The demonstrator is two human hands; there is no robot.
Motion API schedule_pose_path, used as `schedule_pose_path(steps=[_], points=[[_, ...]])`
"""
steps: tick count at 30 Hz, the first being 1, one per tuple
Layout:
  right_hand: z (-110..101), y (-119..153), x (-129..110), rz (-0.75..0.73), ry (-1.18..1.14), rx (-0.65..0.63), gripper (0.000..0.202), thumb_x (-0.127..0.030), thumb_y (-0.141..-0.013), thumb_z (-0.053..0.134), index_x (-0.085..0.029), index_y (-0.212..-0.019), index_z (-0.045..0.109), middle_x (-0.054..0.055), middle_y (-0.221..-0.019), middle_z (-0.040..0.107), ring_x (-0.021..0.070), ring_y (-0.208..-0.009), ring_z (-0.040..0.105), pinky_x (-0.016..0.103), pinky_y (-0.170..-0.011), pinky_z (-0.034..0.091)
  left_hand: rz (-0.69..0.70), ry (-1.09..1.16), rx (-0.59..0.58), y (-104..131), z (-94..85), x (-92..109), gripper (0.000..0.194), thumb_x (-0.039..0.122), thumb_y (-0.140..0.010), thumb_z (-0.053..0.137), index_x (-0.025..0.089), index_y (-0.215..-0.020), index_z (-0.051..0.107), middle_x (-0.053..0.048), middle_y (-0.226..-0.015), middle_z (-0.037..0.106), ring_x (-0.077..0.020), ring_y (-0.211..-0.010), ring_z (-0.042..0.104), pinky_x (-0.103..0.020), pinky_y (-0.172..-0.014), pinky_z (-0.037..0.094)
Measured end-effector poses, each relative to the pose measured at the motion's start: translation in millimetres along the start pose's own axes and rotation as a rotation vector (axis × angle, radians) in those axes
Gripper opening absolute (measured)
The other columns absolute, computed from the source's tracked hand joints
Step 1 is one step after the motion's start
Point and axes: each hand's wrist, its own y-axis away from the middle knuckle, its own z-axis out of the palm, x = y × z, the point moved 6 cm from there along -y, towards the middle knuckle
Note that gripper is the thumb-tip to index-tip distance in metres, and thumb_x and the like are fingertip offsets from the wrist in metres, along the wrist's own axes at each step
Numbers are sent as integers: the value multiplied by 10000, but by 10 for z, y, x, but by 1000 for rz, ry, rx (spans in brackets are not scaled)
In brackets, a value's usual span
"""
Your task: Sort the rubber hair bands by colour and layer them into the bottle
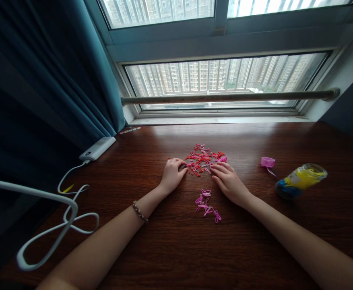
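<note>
Beside a heap of small red-and-pink plastic-looking loops, we're holding our left hand curled at eight o'clock, right hand half-open at four, grips unclear; pinching singly seems wisest.

Lighting: daylight enters through the window, upper panes overbright; tabletop bears pale sheen, foreground dim; curtain lies deeply shadowed; edges show wide-angle stretching.

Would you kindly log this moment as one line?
left hand: red-pink pile, left edge; right hand: same pile, right edge; pink cluster: nearer person
</note>
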Motion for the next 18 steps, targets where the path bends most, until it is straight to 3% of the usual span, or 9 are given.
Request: schedule_pose_path(steps=[8, 14, 18], points=[[-244, 11, -7, 67, -348, 223, 267, -202, -874, 405, -175, -1043, 611, 79, -1104, 590, 174, -1029, 535, 325, -927, 415, -48, 38, -28, -20, -5, -36, 72, 259, -745, 591, 199, -728, 627, -24, -849, 604, -189, -867, 509, -328, -817, 388], [-325, 16, 64, 163, -398, 308, 211, -217, -853, 460, -188, -880, 668, 61, -962, 640, 176, -926, 580, 314, -854, 441, -50, 34, 1, -16, -17, -26, 71, 254, -741, 594, 195, -770, 620, -26, -852, 610, -188, -861, 509, -321, -812, 390], [-341, 35, -10, 154, -418, 324, 177, -216, -827, 505, -187, -832, 679, 61, -903, 647, 169, -859, 594, 300, -796, 454, -37, 19, -19, -16, -5, -25, 84, 275, -741, 596, 204, -759, 636, -24, -859, 606, -191, -875, 505, -330, -832, 379]])
